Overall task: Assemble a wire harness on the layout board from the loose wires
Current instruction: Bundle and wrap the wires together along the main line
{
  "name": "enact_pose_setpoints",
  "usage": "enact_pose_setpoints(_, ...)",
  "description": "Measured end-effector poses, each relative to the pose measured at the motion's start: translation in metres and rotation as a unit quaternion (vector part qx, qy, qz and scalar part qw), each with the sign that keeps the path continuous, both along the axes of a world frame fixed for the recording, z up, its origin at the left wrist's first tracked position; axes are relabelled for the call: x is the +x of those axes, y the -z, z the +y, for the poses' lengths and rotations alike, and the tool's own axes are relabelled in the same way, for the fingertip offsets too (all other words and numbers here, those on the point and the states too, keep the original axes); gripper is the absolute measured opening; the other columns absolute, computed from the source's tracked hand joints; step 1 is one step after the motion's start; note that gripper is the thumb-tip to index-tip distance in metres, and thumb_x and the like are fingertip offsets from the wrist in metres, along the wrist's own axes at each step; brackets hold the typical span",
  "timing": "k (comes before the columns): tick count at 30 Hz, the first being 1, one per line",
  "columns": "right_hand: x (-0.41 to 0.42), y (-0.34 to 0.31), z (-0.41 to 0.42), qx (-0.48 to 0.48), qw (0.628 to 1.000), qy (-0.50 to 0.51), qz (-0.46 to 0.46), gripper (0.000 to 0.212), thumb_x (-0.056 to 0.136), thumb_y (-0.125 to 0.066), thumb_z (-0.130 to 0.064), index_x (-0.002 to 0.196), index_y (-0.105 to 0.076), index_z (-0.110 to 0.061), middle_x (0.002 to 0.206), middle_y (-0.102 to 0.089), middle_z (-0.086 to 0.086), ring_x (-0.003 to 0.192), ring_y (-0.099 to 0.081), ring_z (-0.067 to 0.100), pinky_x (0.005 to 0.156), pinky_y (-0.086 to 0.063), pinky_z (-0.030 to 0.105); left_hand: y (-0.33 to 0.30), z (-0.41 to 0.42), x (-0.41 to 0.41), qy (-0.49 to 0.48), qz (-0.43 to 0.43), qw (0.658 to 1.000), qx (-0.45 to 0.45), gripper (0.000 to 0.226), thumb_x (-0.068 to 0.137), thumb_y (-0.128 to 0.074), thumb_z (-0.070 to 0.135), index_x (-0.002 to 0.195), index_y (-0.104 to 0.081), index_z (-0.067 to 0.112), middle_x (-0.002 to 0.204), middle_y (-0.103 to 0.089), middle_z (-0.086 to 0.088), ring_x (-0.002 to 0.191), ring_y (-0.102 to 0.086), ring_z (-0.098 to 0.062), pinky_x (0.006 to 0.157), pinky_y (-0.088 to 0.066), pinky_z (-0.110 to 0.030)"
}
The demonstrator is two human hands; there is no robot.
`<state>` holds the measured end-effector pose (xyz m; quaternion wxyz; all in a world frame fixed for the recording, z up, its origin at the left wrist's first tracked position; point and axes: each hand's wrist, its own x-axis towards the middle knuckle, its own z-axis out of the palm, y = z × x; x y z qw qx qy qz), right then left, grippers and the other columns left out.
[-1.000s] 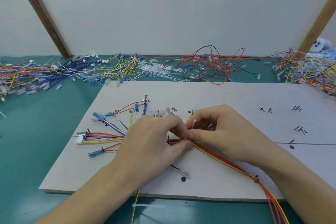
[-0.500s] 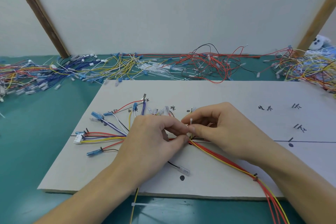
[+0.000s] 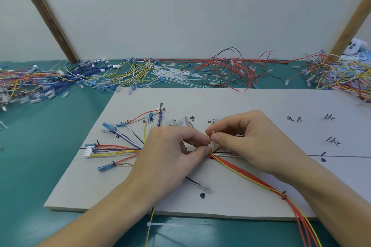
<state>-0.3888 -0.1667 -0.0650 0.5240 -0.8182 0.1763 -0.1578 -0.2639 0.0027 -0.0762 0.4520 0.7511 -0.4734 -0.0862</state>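
Compared with a second ago, the pinch point has been lifted slightly off the layout board (image 3: 261,104), and a small white cable tie (image 3: 213,132) is now seen standing up between the two hands, where earlier the fingers were pressed low over the wires. This is judged to mean that the tie is being looped round the red and yellow wire bundle (image 3: 245,173) at the spot where the branches fan out, so binding of the trunk appears to be under way rather than finished. The left hand (image 3: 170,158) is closed, thumb and forefinger pinching the bundle and the tie just beside the black line drawn on the board. The right hand (image 3: 251,140) is also closed, its fingertips pinching the upper end of the tie. The fanned wires with their blue terminals (image 3: 106,126) and the white connector (image 3: 88,151) are left lying on the board's left part, as before. Whether the tie's tail has been threaded through its head cannot be told, since the joint is hidden by the fingertips. The bundle's far end is cut off at the lower edge, and the handwritten marks on the board are too small to read.
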Motion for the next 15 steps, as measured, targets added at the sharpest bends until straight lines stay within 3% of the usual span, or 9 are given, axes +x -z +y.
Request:
enact_pose_setpoints(8,0.0009,0.0014,0.0024,-0.041,0.999,0.008,0.02,0.017,0.091,-0.073,-0.007,0.094,-0.082,-0.021,0.07,-0.072,-0.022,0.062,-0.065,-0.002,0.064,-0.049,0.015,0.0002,-0.0006,-0.0019,-0.004,-0.025,1.0,-0.014,0.018,0.082,-0.086,0.021,0.087,-0.083,0.038,0.059,-0.061,0.037,0.042,-0.045,-0.002,0.049,-0.032,-0.004)
enact_pose_setpoints(11,0.0012,-0.0002,0.0047,-0.057,0.998,0.003,0.024,0.017,0.091,-0.071,-0.009,0.094,-0.082,-0.023,0.077,-0.077,-0.011,0.065,-0.068,0.003,0.071,-0.06,0.032,-0.0002,-0.0008,-0.003,0.0,-0.032,0.999,-0.022,0.018,0.082,-0.085,0.018,0.089,-0.084,0.036,0.055,-0.056,0.039,0.042,-0.046,0.0,0.049,-0.031,-0.003)
enact_pose_setpoints(15,0.0015,-0.0005,0.0061,-0.07,0.997,-0.002,0.019,0.018,0.092,-0.07,-0.011,0.095,-0.082,-0.024,0.081,-0.079,-0.006,0.075,-0.073,0.018,0.079,-0.059,0.047,0.0002,-0.0008,-0.0032,0.001,-0.031,0.999,-0.023,0.02,0.083,-0.084,0.017,0.09,-0.084,0.035,0.055,-0.056,0.039,0.042,-0.047,0.0,0.05,-0.031,-0.003)
